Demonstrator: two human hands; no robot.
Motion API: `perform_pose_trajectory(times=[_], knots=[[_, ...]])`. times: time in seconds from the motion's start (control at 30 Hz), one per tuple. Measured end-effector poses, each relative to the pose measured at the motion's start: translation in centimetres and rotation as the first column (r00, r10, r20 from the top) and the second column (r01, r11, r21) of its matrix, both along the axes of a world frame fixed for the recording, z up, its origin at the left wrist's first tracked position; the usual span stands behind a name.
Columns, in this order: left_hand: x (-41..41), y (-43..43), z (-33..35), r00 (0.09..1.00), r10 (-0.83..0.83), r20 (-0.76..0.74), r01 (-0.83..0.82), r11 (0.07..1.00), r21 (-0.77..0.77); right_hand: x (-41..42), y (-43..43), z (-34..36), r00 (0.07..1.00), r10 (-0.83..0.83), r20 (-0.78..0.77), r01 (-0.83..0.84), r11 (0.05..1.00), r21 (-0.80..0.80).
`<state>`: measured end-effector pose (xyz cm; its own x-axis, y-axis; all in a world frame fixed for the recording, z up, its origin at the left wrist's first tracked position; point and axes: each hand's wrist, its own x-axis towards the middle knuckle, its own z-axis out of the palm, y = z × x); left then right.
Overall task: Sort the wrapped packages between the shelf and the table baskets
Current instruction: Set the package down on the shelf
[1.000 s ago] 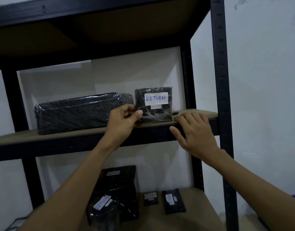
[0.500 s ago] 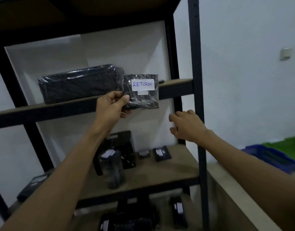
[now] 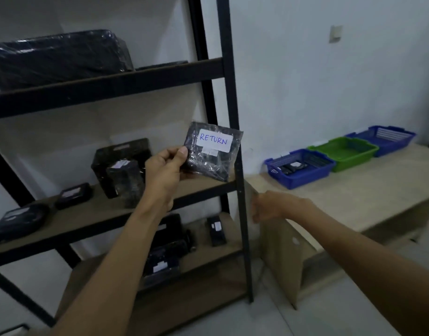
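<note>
Gripping hand: the left hand (image 3: 165, 170) is raised in front of the shelf unit (image 3: 235, 166), thumb and fingers clamped on the left edge of the wrapped package (image 3: 212, 156).
Task package: it is held in the air, slightly tilted, level with the middle shelf and just left of the front right post; a white label (image 3: 214, 141) reading "RETURN" is turned toward the camera.
Free hand: the right hand (image 3: 269, 207) is seen lower, just beside the near corner of the worktop (image 3: 354, 197); it is blurred, the fingers are loosely curled and apart, and nothing is held. Contact with the worktop cannot be told.
Lower shelf: a small dark package (image 3: 215, 230) and a larger dark bundle (image 3: 165, 253) are laid there.
Middle shelf: a dark crate (image 3: 121, 151), a wrapped roll (image 3: 126, 183) in front of it and two flat dark packages (image 3: 74, 195) (image 3: 19, 220) to the left are stored there.
Upper shelf: a long wrapped parcel (image 3: 60, 57) is laid along it.
Baskets: three are lined up on the worktop against the wall, touching or nearly so: a near blue basket (image 3: 303, 180) with dark packages inside, a green basket (image 3: 354, 163), then a far blue basket (image 3: 390, 150).
Wall: a light switch (image 3: 336, 33) is mounted above the baskets.
</note>
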<state>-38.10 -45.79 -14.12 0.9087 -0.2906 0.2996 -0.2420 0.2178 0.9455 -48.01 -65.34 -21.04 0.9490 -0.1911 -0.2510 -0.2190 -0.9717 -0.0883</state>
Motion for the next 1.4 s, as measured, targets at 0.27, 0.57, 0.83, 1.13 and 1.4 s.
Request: perform_pose_trajectory(times=[0.27,0.57,0.83,1.13,1.4], knots=[[-6.5,-5.6,-3.9,0.982,-0.104,-0.155,0.096,0.994,-0.059,-7.1,-5.6,-2.4,0.987,-0.158,-0.029,0.159,0.986,0.042],[-13.7,-14.5,-6.7,0.956,-0.155,-0.251,0.132,0.986,-0.106,-14.8,-14.4,-4.8,0.988,-0.15,0.048,0.15,0.989,0.008],[-17.1,-21.2,-8.7,0.932,-0.15,-0.33,0.12,0.987,-0.11,-19.0,-21.8,-6.9,0.978,-0.186,-0.098,0.192,0.98,0.058],[-14.1,-29.1,-10.3,0.912,-0.165,-0.375,0.139,0.986,-0.097,-17.1,-29.7,-8.4,0.969,-0.18,-0.169,0.202,0.971,0.126],[-8.1,-36.9,-14.6,0.839,-0.156,-0.521,0.145,0.987,-0.062,-11.1,-37.4,-10.8,0.948,-0.203,-0.245,0.248,0.953,0.172]])
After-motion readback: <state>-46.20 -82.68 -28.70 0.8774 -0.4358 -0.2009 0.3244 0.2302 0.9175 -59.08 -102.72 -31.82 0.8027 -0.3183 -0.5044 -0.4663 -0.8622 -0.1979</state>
